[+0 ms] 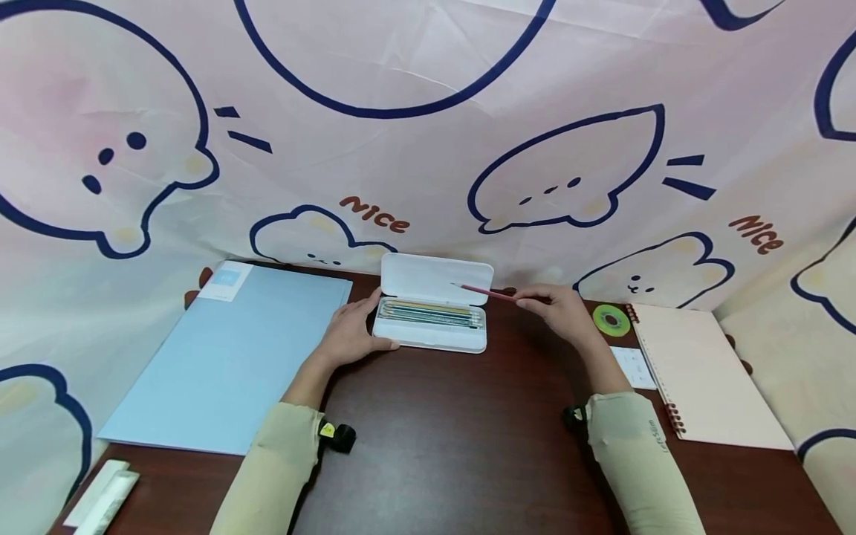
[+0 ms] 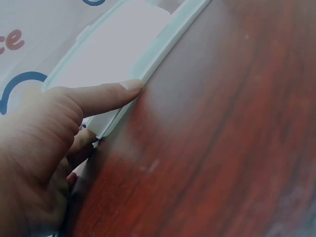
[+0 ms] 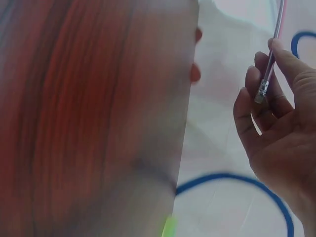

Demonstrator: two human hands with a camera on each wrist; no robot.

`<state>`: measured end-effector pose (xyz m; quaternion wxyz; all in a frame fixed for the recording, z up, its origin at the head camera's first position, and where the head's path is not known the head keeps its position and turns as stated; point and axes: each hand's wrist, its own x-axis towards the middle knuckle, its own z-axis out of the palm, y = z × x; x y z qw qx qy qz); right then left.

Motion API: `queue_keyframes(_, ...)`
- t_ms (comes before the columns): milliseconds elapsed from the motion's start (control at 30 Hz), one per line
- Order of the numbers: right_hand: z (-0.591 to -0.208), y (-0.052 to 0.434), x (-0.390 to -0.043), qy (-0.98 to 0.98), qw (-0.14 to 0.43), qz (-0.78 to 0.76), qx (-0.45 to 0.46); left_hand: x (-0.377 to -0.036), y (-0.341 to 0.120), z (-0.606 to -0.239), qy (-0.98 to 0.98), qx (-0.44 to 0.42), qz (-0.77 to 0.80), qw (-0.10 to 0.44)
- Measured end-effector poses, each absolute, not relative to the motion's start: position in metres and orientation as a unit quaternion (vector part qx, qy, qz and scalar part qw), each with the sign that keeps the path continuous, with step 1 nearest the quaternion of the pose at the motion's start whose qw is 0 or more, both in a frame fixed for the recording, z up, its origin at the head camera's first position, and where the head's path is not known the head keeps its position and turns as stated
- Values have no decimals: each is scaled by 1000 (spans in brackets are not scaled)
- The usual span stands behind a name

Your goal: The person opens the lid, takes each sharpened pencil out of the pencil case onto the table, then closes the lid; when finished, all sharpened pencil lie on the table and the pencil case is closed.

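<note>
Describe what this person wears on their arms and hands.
Both arms wear long beige sleeves; the right sleeve carries small dark lettering near its cuff. A small black device sits at the left wrist, with a yellow mark, and another at the right wrist. Both hands are bare.

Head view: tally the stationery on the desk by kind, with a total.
Pencil case, open, steadied by the left hand: 1
Loose pencil, pinched by the right hand: 1
Blue folder: 1
Spiral notebook: 1
Green tape roll: 1
Total: 5
</note>
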<state>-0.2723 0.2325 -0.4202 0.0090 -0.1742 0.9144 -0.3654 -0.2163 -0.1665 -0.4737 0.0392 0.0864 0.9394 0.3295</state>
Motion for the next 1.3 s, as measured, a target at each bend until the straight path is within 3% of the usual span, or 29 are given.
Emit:
queue_keyframes(567, -431, 313, -268, 959, 17, -257, -116, -214, -166, -473, 923, 87, 374, 21)
queue_keyframes(1300, -436, 288, -284, 972, 66, -174, -143, -214, -169, -472, 926, 110, 360, 10)
